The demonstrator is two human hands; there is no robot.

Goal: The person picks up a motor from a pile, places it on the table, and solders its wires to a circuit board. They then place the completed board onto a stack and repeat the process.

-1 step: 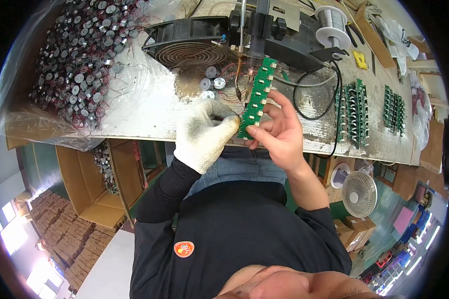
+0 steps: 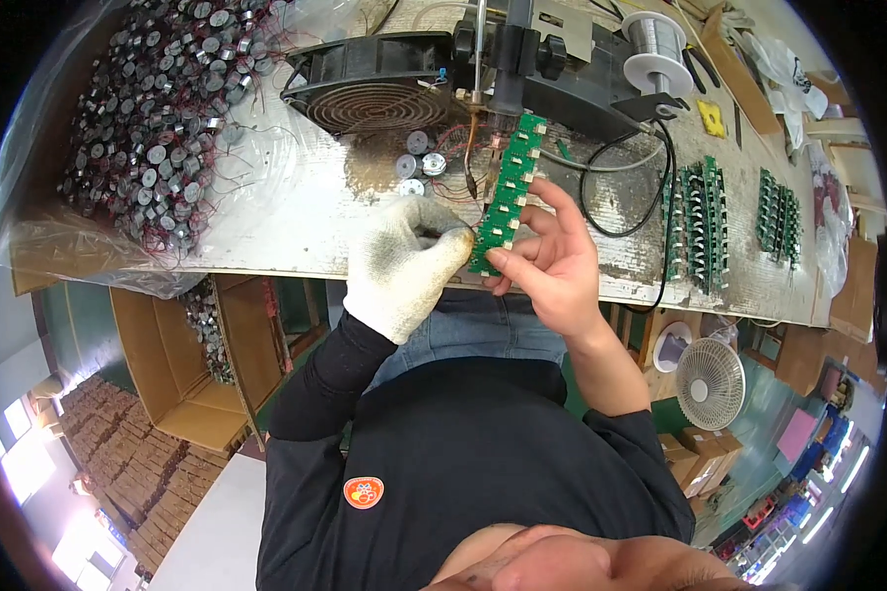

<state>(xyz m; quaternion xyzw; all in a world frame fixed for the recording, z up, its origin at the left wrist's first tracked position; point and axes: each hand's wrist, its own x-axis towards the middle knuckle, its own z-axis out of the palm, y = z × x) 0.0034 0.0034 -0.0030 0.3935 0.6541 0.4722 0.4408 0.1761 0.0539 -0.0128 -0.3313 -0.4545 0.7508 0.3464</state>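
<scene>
A long green circuit board strip (image 2: 511,187) with a row of small white connectors stands slanted above the bench. My bare right hand (image 2: 552,251) grips it near its lower end, thumb on the face and fingers behind. My left hand (image 2: 404,261), in a whitish knit glove, is closed in a pinch beside the board's lower left edge. What its fingertips hold is too small to make out. Beyond the board rises a soldering tip (image 2: 472,163) on an upright holder. Several small round metal motors (image 2: 432,164) with thin red wires lie left of it.
A large heap of wired motors (image 2: 158,138) on plastic sheeting fills the bench's left. A black fan (image 2: 370,103) and a solder wire spool (image 2: 655,54) stand at the back. A black cable (image 2: 583,197) loops right of my hand; stacked circuit boards (image 2: 700,227) lie farther right.
</scene>
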